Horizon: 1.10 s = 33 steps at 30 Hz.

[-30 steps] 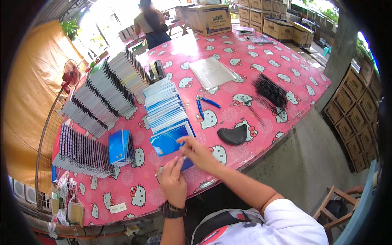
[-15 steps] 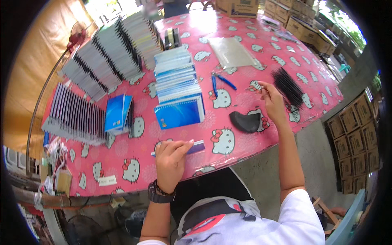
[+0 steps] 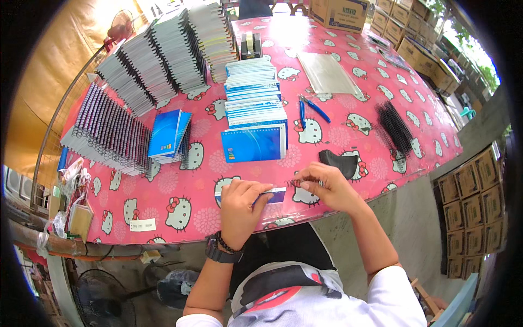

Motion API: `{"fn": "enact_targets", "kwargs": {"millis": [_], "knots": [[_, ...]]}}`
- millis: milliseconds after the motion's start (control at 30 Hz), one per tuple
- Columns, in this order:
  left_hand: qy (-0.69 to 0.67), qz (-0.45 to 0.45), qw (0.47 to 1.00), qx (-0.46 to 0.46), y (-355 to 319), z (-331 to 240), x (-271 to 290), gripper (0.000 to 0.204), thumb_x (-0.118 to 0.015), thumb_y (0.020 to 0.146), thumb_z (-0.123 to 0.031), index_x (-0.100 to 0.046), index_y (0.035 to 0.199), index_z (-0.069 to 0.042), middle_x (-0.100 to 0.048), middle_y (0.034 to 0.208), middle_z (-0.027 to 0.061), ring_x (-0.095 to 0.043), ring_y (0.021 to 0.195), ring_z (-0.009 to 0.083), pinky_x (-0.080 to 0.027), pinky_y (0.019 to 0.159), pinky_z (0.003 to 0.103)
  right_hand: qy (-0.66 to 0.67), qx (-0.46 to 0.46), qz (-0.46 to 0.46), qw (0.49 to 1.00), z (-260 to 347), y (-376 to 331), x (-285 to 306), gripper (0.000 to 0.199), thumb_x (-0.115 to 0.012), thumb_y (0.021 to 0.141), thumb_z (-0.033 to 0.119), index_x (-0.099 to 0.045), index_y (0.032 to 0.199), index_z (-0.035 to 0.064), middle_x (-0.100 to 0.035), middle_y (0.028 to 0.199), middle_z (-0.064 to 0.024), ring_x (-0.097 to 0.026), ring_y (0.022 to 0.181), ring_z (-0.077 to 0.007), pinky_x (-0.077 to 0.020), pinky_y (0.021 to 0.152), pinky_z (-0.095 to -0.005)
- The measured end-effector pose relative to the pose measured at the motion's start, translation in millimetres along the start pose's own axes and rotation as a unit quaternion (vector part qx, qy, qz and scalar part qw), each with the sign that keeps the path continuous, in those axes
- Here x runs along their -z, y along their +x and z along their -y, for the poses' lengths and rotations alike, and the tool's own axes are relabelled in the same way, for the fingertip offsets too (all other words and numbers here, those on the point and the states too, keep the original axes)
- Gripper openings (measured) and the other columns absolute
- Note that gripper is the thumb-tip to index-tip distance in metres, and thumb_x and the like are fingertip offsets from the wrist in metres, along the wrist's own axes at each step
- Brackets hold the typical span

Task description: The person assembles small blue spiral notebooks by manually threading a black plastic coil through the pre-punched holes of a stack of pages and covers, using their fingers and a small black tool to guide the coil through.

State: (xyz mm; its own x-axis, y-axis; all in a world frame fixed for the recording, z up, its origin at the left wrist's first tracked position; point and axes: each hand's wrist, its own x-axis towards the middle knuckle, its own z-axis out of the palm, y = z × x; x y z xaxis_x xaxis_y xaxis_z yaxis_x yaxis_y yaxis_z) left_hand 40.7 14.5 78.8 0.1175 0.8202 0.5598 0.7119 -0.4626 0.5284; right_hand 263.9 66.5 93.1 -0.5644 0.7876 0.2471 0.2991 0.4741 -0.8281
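Observation:
My left hand [image 3: 239,210], wearing a black watch and beaded bracelet, grips a small blue notebook [image 3: 277,197] near the table's front edge, its white-paged edge up. Close to the notebook's right end, my right hand [image 3: 330,188] pinches a short dark spiral binding coil [image 3: 293,183]. The coil's tip is at the notebook's corner; I cannot tell whether it has entered the holes. Beyond my hands stands a row of blue-covered notebooks [image 3: 254,144]. A black curved object [image 3: 340,162] lies just past my right hand.
Blue-handled cutting pliers [image 3: 314,110] lie mid-table, near clear plastic sheets [image 3: 329,73]. A heap of black coils [image 3: 395,129] sits at the right. Coil-bound notebooks [image 3: 111,128] and tall stacks [image 3: 177,49] fill the left. A tape dispenser [image 3: 250,46] and cardboard box [image 3: 339,14] stand farther back.
My right hand has come from near the coil heap leftward and nearer to me, to the notebook's end, with a coil in its fingers. The left hand still holds the notebook.

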Motion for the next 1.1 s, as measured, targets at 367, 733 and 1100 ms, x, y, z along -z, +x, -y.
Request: {"fn": "enact_targets", "kwargs": {"millis": [367,733,1100], "knots": [[-0.006,0.003,1.000,-0.002,-1,1,2,0.017,-0.073,0.071,-0.014,-0.069,0.087,-0.011,-0.064,0.082,0.0032,-0.055,0.081,0.0230,-0.039,0.074,0.036,0.089,-0.030,0.087,0.992,-5,7,-1,0.017,-0.056,0.088,0.003,-0.062,0.104,-0.0020,-0.063,0.079,-0.0123,-0.060,0.068,-0.0187,-0.0493,0.065,-0.0308],[0.017,0.007,1.000,0.001,2,-11,-4,0.018,-0.071,0.071,-0.013,-0.067,0.088,-0.012,-0.062,0.086,0.0029,-0.055,0.085,0.0226,-0.035,0.079,0.037,0.071,-0.030,0.056,0.995,1,5,-12,0.050,-0.062,0.082,0.003,-0.046,0.129,0.0069,-0.061,0.084,-0.0088,-0.058,0.073,-0.0150,-0.0478,0.066,-0.0288],[0.072,0.044,0.996,0.006,1,-23,-10,0.021,-0.071,0.072,-0.019,-0.062,0.091,-0.014,-0.057,0.088,0.0003,-0.053,0.086,0.0195,-0.032,0.078,0.042,0.002,-0.044,0.014,0.999,22,0,-8,0.057,-0.062,0.085,0.011,-0.038,0.136,0.0063,-0.064,0.088,-0.0143,-0.063,0.079,-0.0285,-0.0483,0.071,-0.0380]]}}
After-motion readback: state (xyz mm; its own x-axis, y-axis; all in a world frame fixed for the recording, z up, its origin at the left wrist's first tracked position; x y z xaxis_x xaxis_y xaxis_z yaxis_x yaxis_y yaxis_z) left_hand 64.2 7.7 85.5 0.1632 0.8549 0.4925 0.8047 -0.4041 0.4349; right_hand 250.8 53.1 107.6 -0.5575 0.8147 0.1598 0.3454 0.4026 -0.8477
